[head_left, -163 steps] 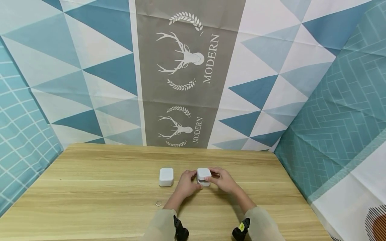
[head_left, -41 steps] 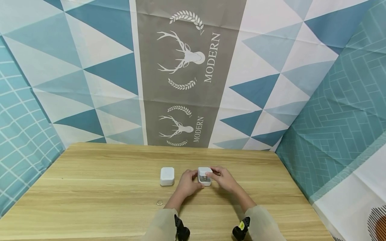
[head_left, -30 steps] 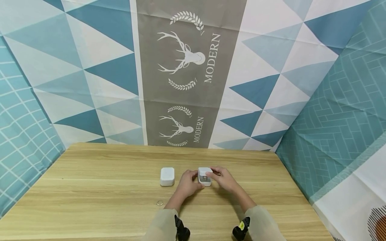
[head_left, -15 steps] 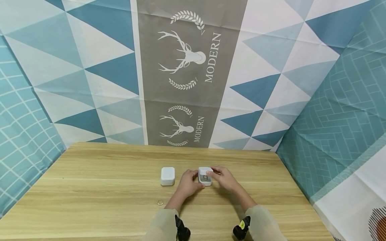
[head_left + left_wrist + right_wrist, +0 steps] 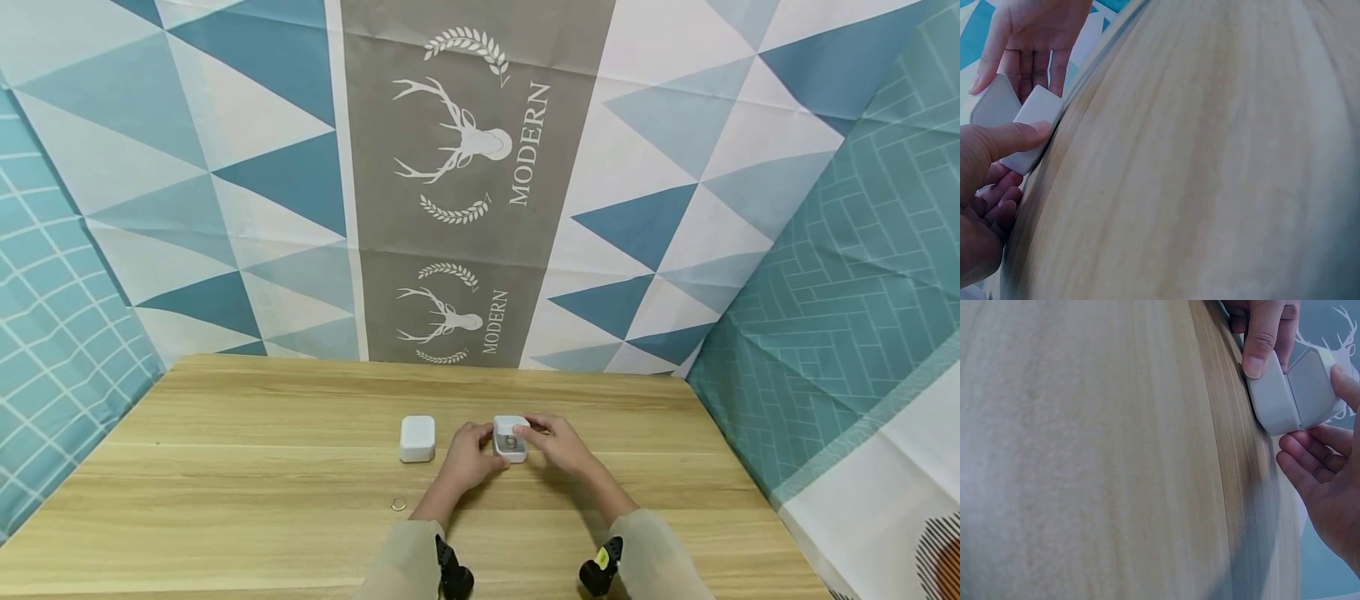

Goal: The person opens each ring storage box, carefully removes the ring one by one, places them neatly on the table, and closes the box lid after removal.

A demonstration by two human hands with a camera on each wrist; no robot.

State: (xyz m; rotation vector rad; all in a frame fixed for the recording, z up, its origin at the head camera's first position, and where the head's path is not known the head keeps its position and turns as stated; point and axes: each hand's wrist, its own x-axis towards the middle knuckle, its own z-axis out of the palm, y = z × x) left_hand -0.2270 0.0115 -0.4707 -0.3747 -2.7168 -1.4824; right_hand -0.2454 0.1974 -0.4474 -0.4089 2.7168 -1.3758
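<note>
A small white ring box (image 5: 512, 456) stands with its hinged lid raised on the wooden table. Inside, a ring (image 5: 512, 442) shows against a grey lining. My left hand (image 5: 463, 460) grips the base from the left, its thumb on the front wall, seen clearly as the base (image 5: 1041, 109) in the left wrist view. On the other side, my right hand (image 5: 561, 444) pinches the lid (image 5: 1315, 387), with the thumb on its front edge and the fingers behind. Another white box (image 5: 417, 439), closed, sits to the left. A loose ring (image 5: 398, 504) lies nearer to me.
The wooden table (image 5: 262, 500) reaches back to a patterned cloth (image 5: 435, 283) with deer prints. Teal cloths hang at the left and right sides. A black wrist camera (image 5: 453, 575) is strapped at my left sleeve, another camera (image 5: 598, 571) at my right.
The right hand has swung the box's lid up from a narrow gap, and the ring inside has come into view. The left hand, closed box and loose ring have stayed put.
</note>
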